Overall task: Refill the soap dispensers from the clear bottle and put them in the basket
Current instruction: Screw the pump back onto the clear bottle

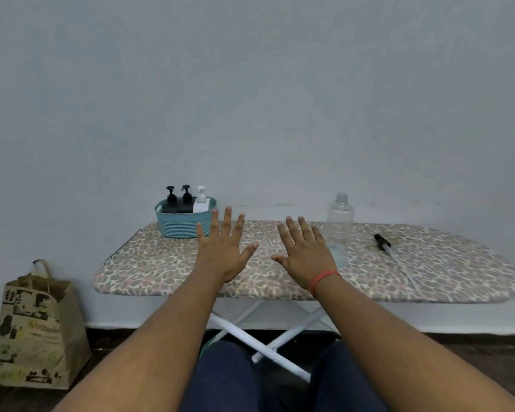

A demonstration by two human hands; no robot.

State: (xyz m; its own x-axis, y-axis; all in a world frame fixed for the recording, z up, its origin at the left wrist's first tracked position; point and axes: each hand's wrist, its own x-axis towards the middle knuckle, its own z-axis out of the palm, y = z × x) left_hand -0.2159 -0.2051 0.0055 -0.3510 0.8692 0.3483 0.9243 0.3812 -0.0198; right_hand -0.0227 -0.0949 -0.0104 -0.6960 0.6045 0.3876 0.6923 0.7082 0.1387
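A teal basket (176, 226) stands at the back left of the ironing board (428, 272). Inside it stand two black soap dispensers (170, 203) (186, 202) and a white one (201, 202), all with pump tops on. A clear bottle (340, 221) stands upright and uncapped to the right of centre, looking nearly empty. My left hand (225, 248) hovers flat over the board with fingers spread, just right of the basket. My right hand (305, 251) is spread the same way, just left of the clear bottle. Neither hand holds anything.
A black pump head with a long clear tube (391, 251) lies on the board right of the bottle. A printed paper bag (36, 331) stands on the floor at the left. White crossed legs (268, 337) hold up the board, and a wall stands close behind it.
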